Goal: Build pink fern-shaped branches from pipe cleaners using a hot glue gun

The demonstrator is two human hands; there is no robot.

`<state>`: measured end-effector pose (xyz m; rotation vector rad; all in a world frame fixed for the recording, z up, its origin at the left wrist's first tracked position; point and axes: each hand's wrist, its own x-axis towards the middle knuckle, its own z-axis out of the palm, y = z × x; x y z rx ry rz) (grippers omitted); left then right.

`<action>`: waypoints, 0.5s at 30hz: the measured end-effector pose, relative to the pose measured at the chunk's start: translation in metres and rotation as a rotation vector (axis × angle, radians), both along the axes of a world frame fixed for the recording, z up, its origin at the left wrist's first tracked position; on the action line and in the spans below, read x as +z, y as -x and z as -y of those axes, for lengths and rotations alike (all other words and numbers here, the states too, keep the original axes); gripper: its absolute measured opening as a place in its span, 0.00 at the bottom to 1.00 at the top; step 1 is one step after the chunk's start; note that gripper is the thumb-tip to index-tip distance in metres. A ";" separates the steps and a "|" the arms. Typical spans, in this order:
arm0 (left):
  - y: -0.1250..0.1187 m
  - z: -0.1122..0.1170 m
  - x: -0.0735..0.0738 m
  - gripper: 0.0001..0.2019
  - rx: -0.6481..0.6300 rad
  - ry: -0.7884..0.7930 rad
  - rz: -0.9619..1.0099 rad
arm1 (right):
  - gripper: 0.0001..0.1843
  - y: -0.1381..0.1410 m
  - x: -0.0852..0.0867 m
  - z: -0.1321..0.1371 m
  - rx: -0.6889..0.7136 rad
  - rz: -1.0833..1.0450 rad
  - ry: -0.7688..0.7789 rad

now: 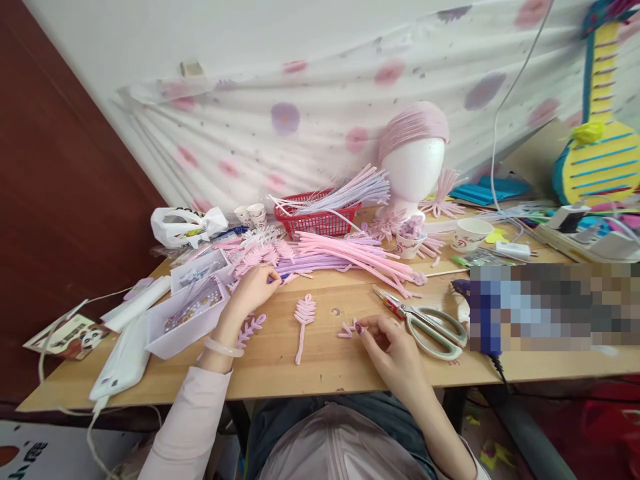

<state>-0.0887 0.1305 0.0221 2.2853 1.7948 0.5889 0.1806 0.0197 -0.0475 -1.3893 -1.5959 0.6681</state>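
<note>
My left hand (257, 290) reaches past the white boxes with its fingertips pinched together on a slim blue object (285, 276), mostly hidden by the fingers. At the table's front, thumb and forefinger of my right hand (393, 343) close on one of several short pink pipe cleaner pieces (345, 331). Between the hands lies a pink leaf-shaped sprig (305, 317) of bent pipe cleaner. A purple sprig (251, 329) lies partly behind my left wrist. Just right of my right hand rest scissors (435, 328) with pale green handles.
Bundles of pink pipe cleaners (345, 252) spread across the middle, before a red basket (320, 223) of more stems. A white foam head (416, 167) stands behind paper cups (471, 235). White boxes (173, 327) of beads sit left; a blue glue gun (489, 327) lies right.
</note>
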 end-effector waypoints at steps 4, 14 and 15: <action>0.004 0.001 -0.010 0.07 0.036 0.039 0.080 | 0.13 0.000 0.002 0.000 0.004 0.002 -0.009; 0.007 0.007 -0.013 0.08 0.175 0.021 0.077 | 0.13 0.000 -0.001 0.000 0.020 -0.039 0.005; 0.009 0.009 -0.012 0.08 0.191 0.021 0.057 | 0.13 0.000 -0.001 0.000 0.021 -0.035 0.006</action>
